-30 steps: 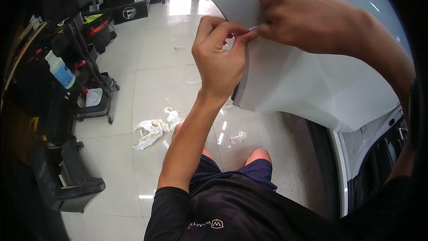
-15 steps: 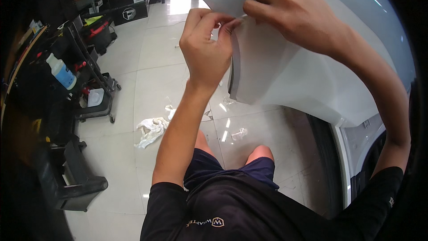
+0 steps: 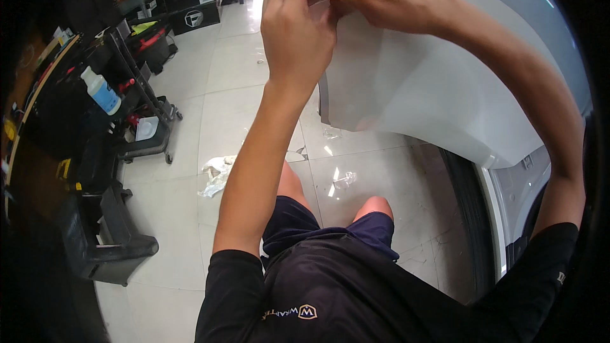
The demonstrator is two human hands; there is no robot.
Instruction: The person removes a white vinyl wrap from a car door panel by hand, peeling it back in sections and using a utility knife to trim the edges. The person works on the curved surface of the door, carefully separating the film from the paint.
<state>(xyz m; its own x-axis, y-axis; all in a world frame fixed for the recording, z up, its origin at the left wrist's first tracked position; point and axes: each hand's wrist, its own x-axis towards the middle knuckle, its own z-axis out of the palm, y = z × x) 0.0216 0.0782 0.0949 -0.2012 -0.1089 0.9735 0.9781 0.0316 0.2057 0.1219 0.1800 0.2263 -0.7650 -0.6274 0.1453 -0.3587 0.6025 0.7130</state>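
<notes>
left hand [image 3: 297, 35]: at 12 o'clock from the middle of my view, fingers curled and thumb bent in beside my other hand; the tips are partly covered, so i cannot tell whether they pinch anything
right hand [image 3: 381, 0]: at 1 o'clock, knuckles bent, crowded up against the left, in front of the pale car panel [image 3: 413, 89]; whether it is clamped on something i cannot tell
panel: fills the side from 12 round to 3 o'clock, its left edge [image 3: 324, 98] running below my hands to a corner near the middle
fingertip risk: with my hands this tight together, one could knock the other aside, or a nail could scrape the surface
edge risk: a slip toward 9 o'clock could drag a finger over that edge, if i pull too hard
foot risk: the clear scrap [image 3: 345, 180] at 4 o'clock and the white cloth [image 3: 216, 174] between 8 and 9 could slide under a careless step
open room: tile floor [image 3: 232, 108] between 9 and 11, as far as the black cart [image 3: 145, 149] at 9; a dark stool [image 3: 127, 257] narrows it at 8
tight side: the dark strip [image 3: 467, 209] between 3 and 4 borders the floor, so i judge a step that way would be short
</notes>
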